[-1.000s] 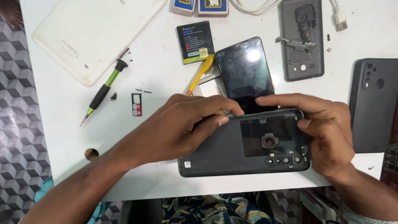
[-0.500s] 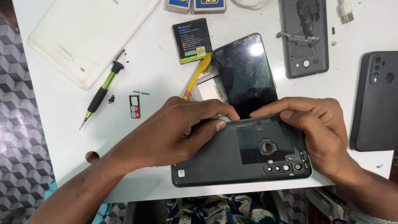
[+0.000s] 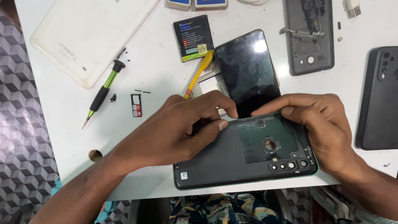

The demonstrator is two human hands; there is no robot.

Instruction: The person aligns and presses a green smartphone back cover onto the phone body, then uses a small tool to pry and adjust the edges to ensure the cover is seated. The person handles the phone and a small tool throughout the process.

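Observation:
A dark phone back cover [image 3: 232, 161], inner side up with a round hole and a row of camera openings, lies at the near edge of the white table [image 3: 157, 54]. My left hand [image 3: 178, 128] presses on its left part, thumb and forefinger pinched at its upper edge. At the cover's right end my right hand [image 3: 323, 128] grips it, fingers curled over the top edge. Just beyond the hands lies a black phone [image 3: 248, 70], screen up.
A green-handled screwdriver [image 3: 103, 93], a SIM tray [image 3: 136, 105] and tiny screws lie left. A yellow tool [image 3: 198, 72], black battery [image 3: 192, 37], white tablet [image 3: 89, 35], grey phone frame [image 3: 309, 35] and dark phone case [image 3: 379, 97] surround the work area.
Both hands shifted slightly along the cover's upper edge. The cover itself has stayed at the table's near edge.

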